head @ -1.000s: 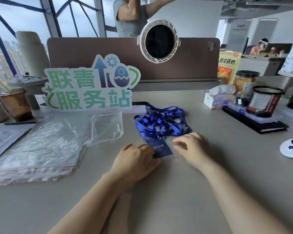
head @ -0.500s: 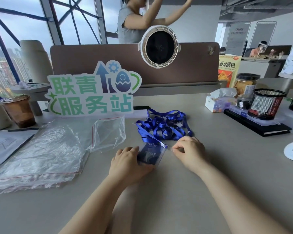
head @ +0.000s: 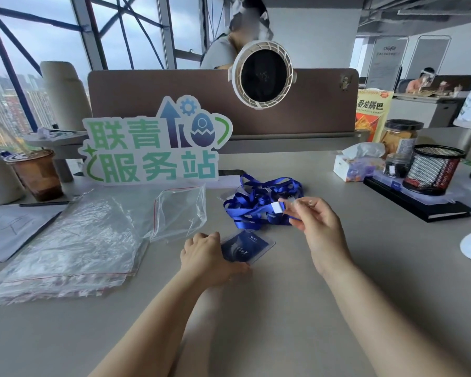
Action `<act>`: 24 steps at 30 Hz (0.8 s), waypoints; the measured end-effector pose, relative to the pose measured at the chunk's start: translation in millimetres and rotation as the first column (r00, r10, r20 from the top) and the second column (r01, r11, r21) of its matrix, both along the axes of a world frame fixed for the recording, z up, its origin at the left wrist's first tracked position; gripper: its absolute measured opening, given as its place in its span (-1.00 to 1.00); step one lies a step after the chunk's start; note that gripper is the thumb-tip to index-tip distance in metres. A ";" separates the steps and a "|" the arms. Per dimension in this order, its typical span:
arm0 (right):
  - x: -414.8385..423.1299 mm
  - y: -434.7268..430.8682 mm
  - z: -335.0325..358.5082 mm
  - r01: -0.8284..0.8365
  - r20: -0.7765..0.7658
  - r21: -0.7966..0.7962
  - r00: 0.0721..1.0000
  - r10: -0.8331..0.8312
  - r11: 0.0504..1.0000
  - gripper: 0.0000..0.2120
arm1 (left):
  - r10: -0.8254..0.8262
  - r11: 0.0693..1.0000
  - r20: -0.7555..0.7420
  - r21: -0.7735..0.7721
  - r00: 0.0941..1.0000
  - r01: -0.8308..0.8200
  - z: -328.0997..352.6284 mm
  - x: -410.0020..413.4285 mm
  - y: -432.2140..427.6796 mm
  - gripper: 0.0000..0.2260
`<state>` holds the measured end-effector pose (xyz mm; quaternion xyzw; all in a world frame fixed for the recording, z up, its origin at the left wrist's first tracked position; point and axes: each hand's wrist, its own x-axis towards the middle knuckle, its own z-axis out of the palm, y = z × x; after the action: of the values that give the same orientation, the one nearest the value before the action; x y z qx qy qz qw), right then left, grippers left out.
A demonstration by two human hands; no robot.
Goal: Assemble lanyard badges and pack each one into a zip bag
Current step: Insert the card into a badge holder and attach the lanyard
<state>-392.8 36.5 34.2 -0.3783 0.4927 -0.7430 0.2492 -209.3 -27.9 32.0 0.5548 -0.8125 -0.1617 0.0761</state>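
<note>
The badge holder [head: 246, 247] now lies flat on the desk [head: 283, 322], pinned by the left hand [head: 206, 257]. The right hand [head: 314, 227] has lifted off it and pinches the lanyard [head: 259, 205] clip end, so clipping looks next. Zip bags [head: 74, 240] wait left, untouched.

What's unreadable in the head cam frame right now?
- Badge holder: near edge covered by the left hand; print too small to read.
- Lanyard clip: partly hidden by the right hand's fingers; open or closed unclear.
- Lanyards: tangled, count unclear.
- Zip bags: stacked, count unclear.
</note>
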 end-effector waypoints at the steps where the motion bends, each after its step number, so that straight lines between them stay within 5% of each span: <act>1: 0.6 1.3 3.6 -0.036 0.056 -0.031 0.998 0.038 0.999 -0.88 | 0.003 1.000 -0.039 0.019 0.999 -0.002 0.2 1.7 -1.0 -0.28; 3: 0.5 4.4 9.3 -0.075 0.143 -0.071 0.986 0.084 0.995 -0.85 | -0.006 0.999 -0.196 0.051 0.981 0.016 0.7 7.2 -1.7 -0.24; 6: -1.2 5.2 8.8 -0.041 0.151 -0.087 0.987 0.053 0.995 -0.85 | -0.041 0.998 -0.416 0.017 0.908 0.052 0.8 12.9 -1.2 -0.47; 9: -0.4 3.7 2.4 0.053 -0.142 -0.053 0.988 -0.060 0.997 -0.90 | -0.083 0.995 -0.552 -0.093 0.830 0.038 0.9 13.9 -3.9 -0.73; 12: 7.8 1.3 -1.8 0.027 -0.381 -0.045 0.923 -0.043 0.999 -0.89 | -0.065 0.993 -0.702 -0.114 0.709 -0.022 3.5 13.6 -7.2 -0.74; 19: 20.3 -4.4 -16.5 -0.046 -0.744 0.057 0.665 0.073 0.997 -0.73 | 0.003 0.999 -0.838 -0.020 0.545 -0.036 3.0 6.2 -3.0 -0.73; 24: 22.3 -5.7 -13.2 0.015 -0.729 -0.016 0.685 -0.022 1.000 -0.94 | 0.012 0.999 -0.838 0.027 0.546 0.020 9.6 7.2 3.2 -0.75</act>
<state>-370.4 30.8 21.0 -0.6382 0.5518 -0.5362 0.0240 -202.1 -24.7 41.5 0.4099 -0.6766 -0.4204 0.4443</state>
